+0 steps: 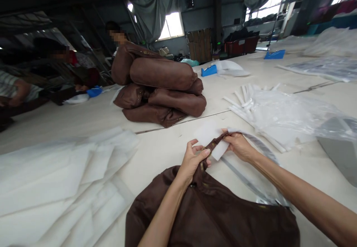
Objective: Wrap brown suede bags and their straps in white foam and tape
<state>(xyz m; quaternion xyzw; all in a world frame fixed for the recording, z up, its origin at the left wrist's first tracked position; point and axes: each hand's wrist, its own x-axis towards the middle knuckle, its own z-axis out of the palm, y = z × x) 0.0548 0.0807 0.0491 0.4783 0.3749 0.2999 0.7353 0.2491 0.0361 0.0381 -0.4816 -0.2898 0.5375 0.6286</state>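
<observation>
A dark brown handbag [223,217] lies on the table close in front of me. My left hand [193,157] is closed round the base of its strap [214,143], by a brass-coloured ring [206,151]. Farther along, my right hand [237,144] pinches the strap's upper end. A sheet of white wrapping paper [220,151] sits under the strap between my hands. From the right hand a strip wrapped in clear plastic [259,146] curves back down to the bag's right side.
Brown bags [164,76] are stacked beyond my hands. White sheets [55,172] spread over the table at left. Plastic bags and white rolls [267,109] lie at right. Blue tape dispensers [209,70] stand farther back. Two people [16,87] work at left.
</observation>
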